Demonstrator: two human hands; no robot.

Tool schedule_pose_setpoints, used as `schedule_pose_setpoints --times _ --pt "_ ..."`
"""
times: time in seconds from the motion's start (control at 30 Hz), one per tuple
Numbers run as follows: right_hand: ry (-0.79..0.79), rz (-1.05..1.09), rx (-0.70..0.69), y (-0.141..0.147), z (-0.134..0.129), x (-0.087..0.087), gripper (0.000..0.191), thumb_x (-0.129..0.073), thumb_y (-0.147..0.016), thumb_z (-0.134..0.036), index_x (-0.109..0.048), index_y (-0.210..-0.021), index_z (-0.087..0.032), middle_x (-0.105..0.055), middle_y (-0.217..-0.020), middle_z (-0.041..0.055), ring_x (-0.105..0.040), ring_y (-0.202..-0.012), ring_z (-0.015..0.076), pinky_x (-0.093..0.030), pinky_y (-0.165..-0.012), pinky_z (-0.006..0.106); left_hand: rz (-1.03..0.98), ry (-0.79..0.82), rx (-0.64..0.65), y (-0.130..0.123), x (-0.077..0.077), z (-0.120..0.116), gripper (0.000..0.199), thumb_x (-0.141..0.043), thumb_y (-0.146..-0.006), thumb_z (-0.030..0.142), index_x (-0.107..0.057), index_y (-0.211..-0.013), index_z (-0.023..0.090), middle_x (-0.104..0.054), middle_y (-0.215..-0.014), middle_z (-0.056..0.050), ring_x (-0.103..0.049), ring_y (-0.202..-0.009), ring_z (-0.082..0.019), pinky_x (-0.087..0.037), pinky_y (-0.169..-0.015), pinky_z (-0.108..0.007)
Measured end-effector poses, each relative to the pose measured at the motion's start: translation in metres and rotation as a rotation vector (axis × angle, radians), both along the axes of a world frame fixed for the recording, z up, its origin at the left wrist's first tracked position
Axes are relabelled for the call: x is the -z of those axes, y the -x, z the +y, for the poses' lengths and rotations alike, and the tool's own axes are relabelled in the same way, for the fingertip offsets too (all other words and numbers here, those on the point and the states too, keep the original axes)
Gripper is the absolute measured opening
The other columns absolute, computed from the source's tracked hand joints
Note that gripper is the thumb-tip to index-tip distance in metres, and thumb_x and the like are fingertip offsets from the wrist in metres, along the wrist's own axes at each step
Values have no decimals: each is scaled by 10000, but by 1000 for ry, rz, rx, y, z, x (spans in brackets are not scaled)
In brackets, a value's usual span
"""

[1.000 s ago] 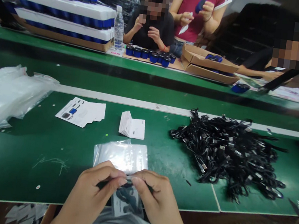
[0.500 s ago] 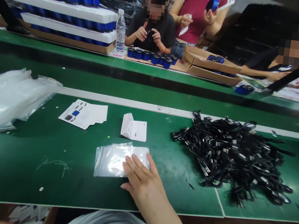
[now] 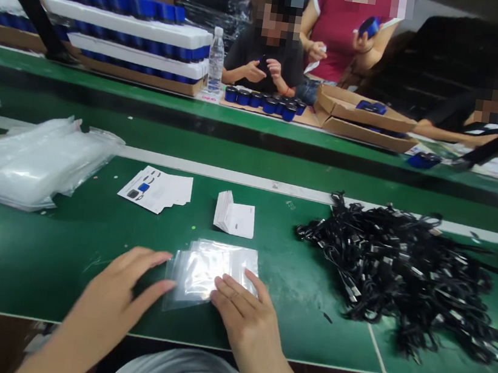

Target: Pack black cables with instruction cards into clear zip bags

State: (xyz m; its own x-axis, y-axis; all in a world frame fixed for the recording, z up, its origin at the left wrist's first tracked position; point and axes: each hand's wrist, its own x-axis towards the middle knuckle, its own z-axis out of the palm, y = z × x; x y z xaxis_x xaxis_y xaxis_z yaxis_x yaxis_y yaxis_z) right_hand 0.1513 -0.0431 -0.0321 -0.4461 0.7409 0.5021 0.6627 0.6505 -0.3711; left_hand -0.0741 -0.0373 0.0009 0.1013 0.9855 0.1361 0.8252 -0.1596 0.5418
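A small stack of clear zip-lock bags (image 3: 211, 276) lies flat on the green bench mat (image 3: 57, 247) right in front of me. My right hand (image 3: 245, 314) rests on its lower right part, fingers spread flat over the plastic. My left hand (image 3: 120, 292) lies just left of the stack, its fingertips at or very near the bags' left edge. Neither hand holds anything. Beyond the stack stand a folded white booklet (image 3: 235, 215) and a fanned row of printed leaflet cards (image 3: 154, 190).
A tangled heap of black cables (image 3: 402, 274) fills the right of the mat. A large pile of clear bags (image 3: 40, 165) lies at the left. Across the far bench, co-workers (image 3: 266, 54) handle blue-and-black round items near a cardboard tray (image 3: 359, 118) and a water bottle (image 3: 216, 63).
A black cable packet held in both hands a second ago is gone from view. My right hand came down onto the bags, and my left hand has returned beside them.
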Motion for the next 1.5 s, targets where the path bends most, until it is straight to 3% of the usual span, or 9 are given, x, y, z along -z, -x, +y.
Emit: schedule_pose_setpoints --times 0.1,0.23,0.4,0.57,0.8,1.0,1.13,1.33,1.5 --pt "-2 56 28 1 -1 3 186 -467 -913 -108 -633 -965 -173 -711 -1018 63 -653 -980 210 -431 -973 467 173 54 97 -33 -4 35 416 -674 -684 459 -620 -991 183 -648 -905 -56 -584 -885 -261 -447 -779 -375" --pt "28 144 119 1 -1 5 209 -485 -900 -150 -591 -1078 -171 -679 -1077 102 -637 -998 217 -485 -933 446 235 216 136 -44 -9 51 175 -609 -746 385 -628 -699 218 -649 -710 12 -600 -696 -200 -414 -663 -308" --pt "87 184 164 -1 1 0 307 -503 -886 -175 -526 -1192 -156 -651 -1121 128 -615 -1025 249 -494 -916 458 169 189 83 -28 -14 48 271 -477 -833 415 -699 -753 283 -700 -838 34 -608 -724 -185 -414 -704 -283" --pt "298 346 202 -6 9 -25 404 -519 -870 -197 -476 -1272 -182 -613 -1170 122 -561 -1079 247 -489 -894 418 97 132 153 -22 -25 38 301 -452 -836 426 -714 -745 310 -699 -792 37 -605 -750 -185 -429 -689 -255" --pt "732 656 154 -4 14 -36 286 -565 -791 -139 -644 -1063 -184 -692 -762 10 -638 -694 147 -516 -721 292 60 155 259 -23 -24 35 288 -444 -852 404 -701 -766 306 -697 -768 30 -610 -804 -184 -459 -710 -249" --pt "798 732 217 1 10 -35 229 -588 -749 -144 -653 -963 -187 -650 -705 -7 -600 -670 137 -484 -672 275 42 -129 19 -34 -19 15 251 -498 -816 432 -663 -872 251 -694 -928 -24 -643 -848 -215 -490 -770 -302" --pt "860 812 167 10 10 -34 191 -600 -726 -144 -645 -910 -169 -645 -691 -4 -599 -655 131 -484 -652 263 -141 109 122 -46 -17 0 227 -555 -790 432 -679 -908 283 -738 -857 25 -695 -681 -155 -547 -630 -201" --pt "924 886 126 22 9 -30 163 -639 -672 -131 -647 -832 -164 -634 -623 -25 -581 -589 114 -478 -628 250 -330 345 109 -54 -19 -2 261 -533 -813 437 -705 -956 303 -747 -916 16 -698 -865 -198 -555 -730 -220" --pt "919 854 127 22 6 -31 167 -659 -698 -152 -670 -863 -174 -674 -682 -5 -613 -642 130 -502 -657 263 -404 441 118 -51 -21 -4 285 -535 -815 438 -705 -980 280 -750 -900 0 -703 -820 -196 -554 -705 -213"
